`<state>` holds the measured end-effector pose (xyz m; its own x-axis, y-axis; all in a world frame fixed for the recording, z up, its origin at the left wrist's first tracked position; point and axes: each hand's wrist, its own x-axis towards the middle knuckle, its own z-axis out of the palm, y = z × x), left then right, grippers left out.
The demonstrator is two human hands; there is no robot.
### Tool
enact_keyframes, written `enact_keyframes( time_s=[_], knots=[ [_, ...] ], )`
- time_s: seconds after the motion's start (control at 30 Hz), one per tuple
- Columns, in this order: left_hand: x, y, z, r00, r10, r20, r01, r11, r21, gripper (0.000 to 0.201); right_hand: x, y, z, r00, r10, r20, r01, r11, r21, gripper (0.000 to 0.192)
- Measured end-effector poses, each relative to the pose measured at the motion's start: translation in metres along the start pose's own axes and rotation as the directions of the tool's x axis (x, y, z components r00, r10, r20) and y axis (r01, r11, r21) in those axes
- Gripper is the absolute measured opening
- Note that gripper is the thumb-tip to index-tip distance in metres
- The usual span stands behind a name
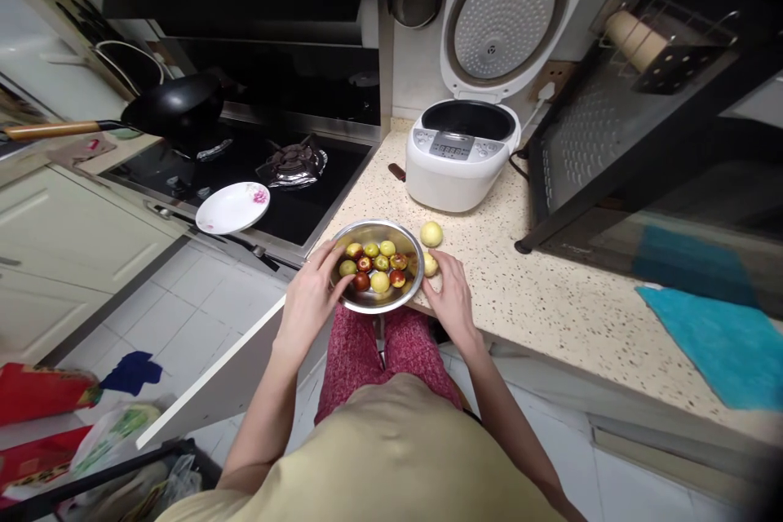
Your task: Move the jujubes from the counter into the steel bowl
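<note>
evidently, the weak spot is the front edge of the table [502, 285]. the metal bowl [373, 232] sits there, its near side seeming to reach out past the edge, above your legs [351, 342]; how much of its base has support is hidden. judgement: if one side of the rim slips, the bowl could tip toward you and the small fruits [380, 282] inside, green, yellow and red-brown, could spill to the floor [171, 310].

second risk: two loose pale ones. the far fruit [431, 234] lies just beside the bowl, past its right rim; the near fruit [431, 264] lies between rim and right hand, partly covered by fingers. being round, either could roll if the bowl or a knuckle nudges it.

your left grip [315, 294] has the left rim pinched, thumb over the lip, fingers outside. your right grip [451, 289] curves in at the right rim, thumb near the metal, fingers at the near fruit; whether it clasps bowl or fruit, or merely touches, i cannot tell. so the bowl lies between both grips, its left rim within the left one. beyond it stands the rice cooker [456, 179], lid up.
</note>
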<state>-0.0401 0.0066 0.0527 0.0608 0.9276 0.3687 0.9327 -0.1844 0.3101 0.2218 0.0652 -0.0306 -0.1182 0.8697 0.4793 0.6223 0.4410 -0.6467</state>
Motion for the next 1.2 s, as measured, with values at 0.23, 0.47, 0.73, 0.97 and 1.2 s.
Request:
enact_keyframes(
  time_s=[0.23,0.47,0.73,0.97,1.2],
  knots=[
    [-0.010,-0.011,0.029,0.980,-0.189,0.058,0.197,0.955,-0.223,0.071,0.005,-0.001,0.006,1.000,0.000,0.026,0.002,0.998,-0.056,0.046],
    [-0.013,0.006,0.036,0.959,-0.277,0.058,0.282,0.918,-0.280,0.069,0.004,-0.008,-0.017,0.990,0.004,-0.143,-0.016,0.996,-0.085,0.035],
    [-0.021,0.026,0.046,0.972,-0.232,0.036,0.232,0.921,-0.314,0.067,0.015,-0.046,-0.033,0.995,-0.096,-0.010,0.096,0.995,0.016,0.036],
    [-0.024,0.032,0.051,0.984,-0.179,0.005,0.174,0.947,-0.269,0.070,0.030,-0.058,-0.007,0.959,-0.177,0.221,0.168,0.984,0.058,0.042],
    [-0.022,0.035,0.046,0.999,0.002,-0.044,-0.014,0.961,-0.275,0.067,0.032,-0.060,0.004,0.925,-0.231,0.303,0.226,0.973,0.051,0.047]
  ],
)
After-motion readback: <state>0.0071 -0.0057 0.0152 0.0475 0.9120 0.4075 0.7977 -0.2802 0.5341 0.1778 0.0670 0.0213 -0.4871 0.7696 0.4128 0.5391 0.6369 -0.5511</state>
